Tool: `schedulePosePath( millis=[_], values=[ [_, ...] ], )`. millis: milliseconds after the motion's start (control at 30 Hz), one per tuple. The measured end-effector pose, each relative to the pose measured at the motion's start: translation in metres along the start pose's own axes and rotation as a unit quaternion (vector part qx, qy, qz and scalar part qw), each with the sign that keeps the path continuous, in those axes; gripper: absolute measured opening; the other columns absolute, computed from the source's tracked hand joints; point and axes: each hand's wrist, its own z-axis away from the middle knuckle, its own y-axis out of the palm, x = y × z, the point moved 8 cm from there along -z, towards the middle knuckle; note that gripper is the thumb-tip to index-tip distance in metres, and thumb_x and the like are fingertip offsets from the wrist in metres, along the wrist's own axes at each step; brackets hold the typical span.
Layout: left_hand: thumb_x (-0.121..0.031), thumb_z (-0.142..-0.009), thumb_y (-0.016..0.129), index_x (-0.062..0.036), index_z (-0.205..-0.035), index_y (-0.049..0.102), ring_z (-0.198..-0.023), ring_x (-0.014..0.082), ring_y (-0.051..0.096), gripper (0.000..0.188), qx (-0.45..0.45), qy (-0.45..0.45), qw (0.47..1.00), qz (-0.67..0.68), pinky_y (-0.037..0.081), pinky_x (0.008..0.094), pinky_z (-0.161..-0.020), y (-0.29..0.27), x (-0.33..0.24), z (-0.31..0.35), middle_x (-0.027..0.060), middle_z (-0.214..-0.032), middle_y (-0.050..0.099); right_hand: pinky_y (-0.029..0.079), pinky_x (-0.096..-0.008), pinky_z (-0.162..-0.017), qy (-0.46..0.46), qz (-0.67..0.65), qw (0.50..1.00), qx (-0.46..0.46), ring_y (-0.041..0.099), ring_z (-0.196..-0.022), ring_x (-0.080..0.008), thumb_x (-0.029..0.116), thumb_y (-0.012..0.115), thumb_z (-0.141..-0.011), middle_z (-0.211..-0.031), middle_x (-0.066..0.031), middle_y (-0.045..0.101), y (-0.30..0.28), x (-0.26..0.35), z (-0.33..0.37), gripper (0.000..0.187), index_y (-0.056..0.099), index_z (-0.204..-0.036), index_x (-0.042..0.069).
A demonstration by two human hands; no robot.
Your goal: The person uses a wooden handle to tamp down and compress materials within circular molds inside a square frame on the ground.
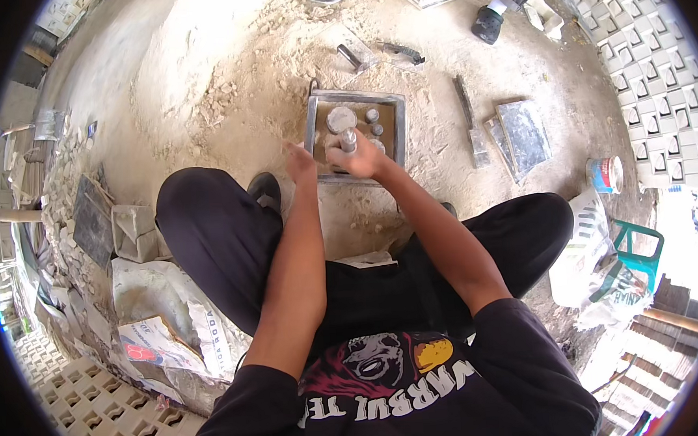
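Note:
A square grey metal frame [402,128] sits on the ground in front of me, with brown sandy material packed inside. In it lie a large round pale disc [341,120] and two small grey round pieces [372,116]. My right hand [362,160] is over the frame's near half, fingers wrapped round an upright grey cylinder-shaped tool [349,140]; its lower end is hidden by the hand. At the frame's left side, close to its near corner, is my left hand [302,165]. Its fingers are blurred, so their grip is unclear.
Loose sand [208,91] spreads over the ground ahead. A dark trowel-like tool [403,52], a long flat bar [466,109] and grey flat boards [524,134] lie beyond and right. A paint bucket [606,174] and green stool [641,246] stand right. Another person's foot [487,25] is at the far right.

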Motion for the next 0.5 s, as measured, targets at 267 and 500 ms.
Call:
schedulePosePath(
  millis=[267, 500],
  values=[
    [-0.054, -0.097, 0.004, -0.0023, -0.111, 0.067, -0.102, 0.0341, 0.06, 0.083, 0.004, -0.003, 1.0, 0.019, 0.039, 0.0414, -0.099, 0.006, -0.003, 0.014, 0.0155, -0.099, 0.069, 0.048, -0.0295, -0.075, 0.0, 0.017, 1.0, 0.0, 0.06, -0.081, -0.0142, 0.023, 0.07, -0.077, -0.086, -0.0069, 0.066, -0.02, -0.003, 0.011, 0.032, 0.059, -0.095, -0.001],
    [-0.056, -0.097, 0.011, 0.0028, -0.116, 0.062, -0.118, 0.0418, 0.05, 0.08, -0.065, -0.03, 0.997, -0.004, 0.036, 0.0455, -0.102, -0.007, -0.018, 0.031, 0.0263, -0.121, 0.058, 0.042, -0.0288, -0.056, -0.009, 0.009, 0.999, 0.045, 0.046, -0.062, -0.0076, 0.013, 0.062, -0.078, -0.065, 0.0014, 0.054, -0.037, 0.019, 0.017, 0.014, 0.056, -0.07, 0.003]
  ],
)
